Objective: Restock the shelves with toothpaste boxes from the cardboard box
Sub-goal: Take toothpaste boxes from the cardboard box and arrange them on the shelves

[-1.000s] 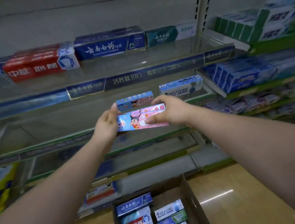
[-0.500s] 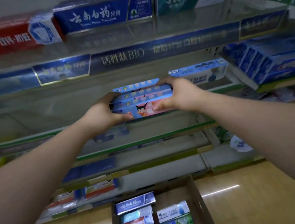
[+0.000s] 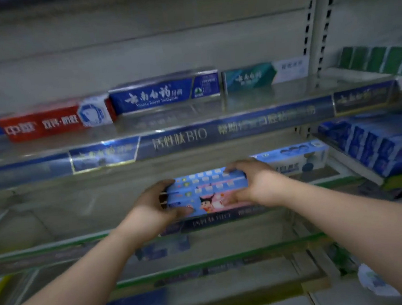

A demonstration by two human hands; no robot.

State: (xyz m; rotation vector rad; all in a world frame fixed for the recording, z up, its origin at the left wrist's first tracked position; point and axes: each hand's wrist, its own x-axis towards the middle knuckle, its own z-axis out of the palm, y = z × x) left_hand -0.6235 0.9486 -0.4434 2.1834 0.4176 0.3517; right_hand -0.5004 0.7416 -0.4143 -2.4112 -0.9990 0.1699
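Pink-and-blue toothpaste boxes [image 3: 207,192] sit stacked on the glass shelf [image 3: 55,223], left hand [image 3: 151,206] and right hand [image 3: 258,183] gripping either end; much shelf space looks unfilled, the cardboard box out of view.

the top shelf [image 3: 192,119] carried a row of boxes along its back edge: a red box [image 3: 54,121] toward the left end, a blue box [image 3: 165,93] just beside it, and a teal box [image 3: 263,74] near the right end. on the middle shelf [image 3: 55,221], a stack of cartoon boxes [image 3: 208,193] lay at the front edge, with a pale box [image 3: 295,158] behind it toward the right end.
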